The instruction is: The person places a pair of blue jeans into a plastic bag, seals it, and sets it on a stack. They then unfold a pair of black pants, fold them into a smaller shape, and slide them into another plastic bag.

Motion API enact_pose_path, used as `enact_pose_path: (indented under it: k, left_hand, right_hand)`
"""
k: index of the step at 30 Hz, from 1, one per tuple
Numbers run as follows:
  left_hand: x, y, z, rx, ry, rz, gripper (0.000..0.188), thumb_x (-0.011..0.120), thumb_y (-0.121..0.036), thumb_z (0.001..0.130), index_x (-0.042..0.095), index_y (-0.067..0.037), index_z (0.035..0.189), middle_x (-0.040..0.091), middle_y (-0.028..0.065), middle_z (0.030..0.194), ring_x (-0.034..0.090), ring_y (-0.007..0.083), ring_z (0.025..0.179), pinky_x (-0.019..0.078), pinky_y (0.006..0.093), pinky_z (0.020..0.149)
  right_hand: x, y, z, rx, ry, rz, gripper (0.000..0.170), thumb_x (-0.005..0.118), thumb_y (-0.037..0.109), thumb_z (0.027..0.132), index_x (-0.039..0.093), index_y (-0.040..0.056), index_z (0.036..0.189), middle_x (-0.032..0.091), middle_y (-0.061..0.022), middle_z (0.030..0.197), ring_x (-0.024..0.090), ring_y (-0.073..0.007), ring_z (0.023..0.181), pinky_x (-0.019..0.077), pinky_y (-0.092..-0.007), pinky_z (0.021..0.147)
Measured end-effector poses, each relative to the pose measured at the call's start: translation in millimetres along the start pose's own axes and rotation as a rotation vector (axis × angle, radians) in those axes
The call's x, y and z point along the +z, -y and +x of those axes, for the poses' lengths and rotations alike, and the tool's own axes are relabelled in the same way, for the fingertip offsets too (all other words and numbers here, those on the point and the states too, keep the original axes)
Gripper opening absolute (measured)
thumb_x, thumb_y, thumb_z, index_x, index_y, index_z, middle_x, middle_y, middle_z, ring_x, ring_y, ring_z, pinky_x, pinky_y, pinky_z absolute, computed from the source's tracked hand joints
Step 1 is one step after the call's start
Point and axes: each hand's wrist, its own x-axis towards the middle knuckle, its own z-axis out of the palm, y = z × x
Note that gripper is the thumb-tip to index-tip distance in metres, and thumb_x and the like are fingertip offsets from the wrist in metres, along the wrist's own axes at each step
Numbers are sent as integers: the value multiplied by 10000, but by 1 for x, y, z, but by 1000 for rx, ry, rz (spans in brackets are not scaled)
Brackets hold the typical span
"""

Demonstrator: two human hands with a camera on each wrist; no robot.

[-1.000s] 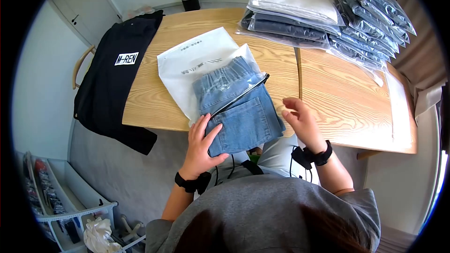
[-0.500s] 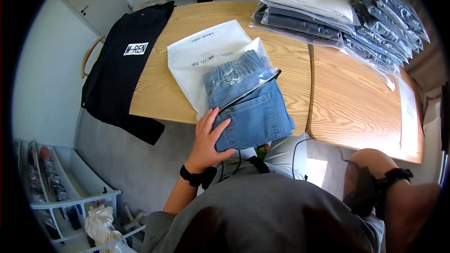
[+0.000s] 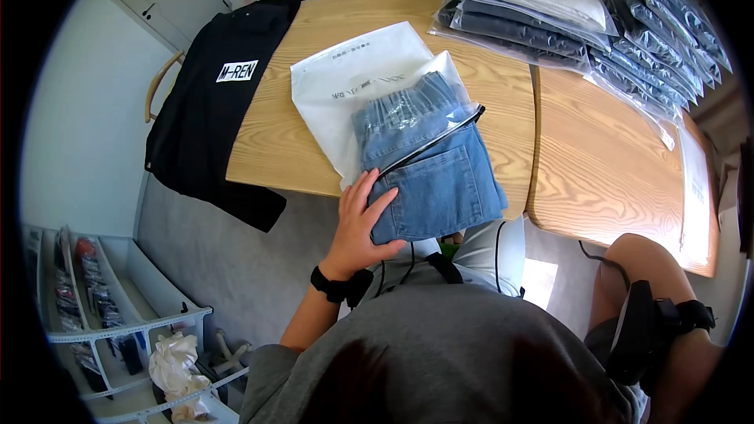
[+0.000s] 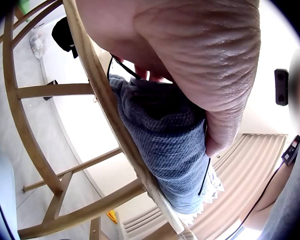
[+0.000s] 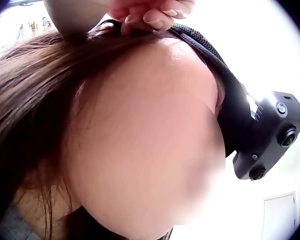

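Note:
Folded blue jeans (image 3: 440,192) lie at the table's near edge, partly overhanging it. Their waistband part sits inside a clear-fronted white bag (image 3: 353,67) whose black zip edge (image 3: 432,144) crosses them. My left hand (image 3: 360,220) rests on the jeans' left side, fingers spread over the corner and thumb extended along the near edge. The left wrist view shows the folded denim (image 4: 165,145) edge-on under the palm. Raised to the head, my right hand (image 5: 152,15) has bent fingers beside hair and a black strap (image 5: 202,47); cannot tell whether they grip the strap.
Bagged garments (image 3: 522,20) are stacked at the back right, with more bagged denim (image 3: 660,39) beside them. A black garment (image 3: 220,110) hangs over the table's left side. A divided bin (image 3: 129,330) stands at lower left. Between two tabletops runs a gap (image 3: 536,141).
My right hand has left the air beside the jeans and risen toward the head, out of the head view. The left hand stays on the jeans. The head view has shifted slightly.

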Motion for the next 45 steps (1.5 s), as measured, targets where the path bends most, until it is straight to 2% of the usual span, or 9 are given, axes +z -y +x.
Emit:
enact_pose_path:
  k: [14, 18, 20, 22, 24, 26, 28, 33, 45]
  left_hand:
    - [1, 2, -1, 12, 0, 25, 743, 732, -427, 686, 502, -57, 1289, 285, 218, 1466, 270, 401, 1342, 196, 505, 1083]
    - [1, 2, -1, 14, 2, 22, 747, 742, -415, 681, 500, -57, 1290, 280, 217, 1469, 269, 401, 1342, 197, 500, 1084]
    - [0, 2, -2, 14, 8, 30, 747, 745, -411, 683, 499, -53, 1291, 276, 219, 1470, 266, 403, 1342, 207, 502, 1082]
    - [0, 1, -3, 13, -14, -9, 717, 753, -366, 688, 505, -48, 1280, 277, 219, 1469, 260, 407, 1345, 219, 502, 1079]
    - [-4, -5, -13, 43, -80, -2, 681, 756, -339, 690, 521, -46, 1258, 303, 219, 1451, 279, 405, 1335, 244, 500, 1069]
    - [-12, -11, -21, 73, -149, 6, 645, 760, -311, 692, 538, -45, 1236, 329, 218, 1434, 299, 404, 1325, 269, 498, 1059]
    - [-21, -15, -34, 67, -133, 45, 531, 781, -219, 656, 601, -71, 1134, 464, 163, 1311, 433, 352, 1218, 358, 450, 999]
    - [-21, -16, -61, 88, -53, 2, 354, 765, -90, 636, 623, -56, 959, 571, 111, 1030, 552, 308, 969, 452, 400, 823]
    - [5, -11, -66, 64, 204, -129, 156, 713, -81, 726, 639, -59, 862, 625, 75, 819, 606, 255, 746, 477, 342, 639]
  right_hand:
    - [-2, 3, -3, 4, -33, -96, 185, 527, 235, 800, 426, 119, 697, 391, 65, 617, 423, -52, 518, 326, -203, 507]
    - [8, -10, -20, 3, -201, -95, 218, 532, 274, 814, 419, 129, 696, 362, 73, 610, 404, -37, 512, 321, -203, 507]
    - [23, -32, -34, -151, -370, -229, 193, 515, 259, 825, 435, 134, 701, 377, 78, 599, 411, -33, 496, 332, -201, 500]
    - [-30, -10, -101, -92, -372, 48, 479, 522, 701, 801, 620, 236, 739, 543, 49, 683, 417, -101, 541, 283, -278, 490]
    - [7, -38, -105, 31, -248, -214, 442, 615, 544, 822, 494, 130, 723, 468, 22, 641, 440, -116, 526, 303, -269, 461]
    - [12, -44, -141, 200, -290, -203, 480, 624, 546, 816, 510, 80, 792, 448, -2, 633, 422, -134, 510, 306, -278, 464]
    - [12, -31, -166, 498, -213, -299, 452, 533, 478, 891, 500, 43, 773, 384, -26, 611, 363, -148, 544, 275, -278, 503]
    - [24, -14, -217, 881, -279, -308, 261, 587, 195, 856, 529, -2, 695, 489, -66, 575, 450, -164, 518, 334, -282, 487]
    - [19, -19, -209, 802, -182, -279, 215, 610, 166, 810, 543, 22, 664, 528, -52, 556, 482, -178, 474, 363, -292, 464]
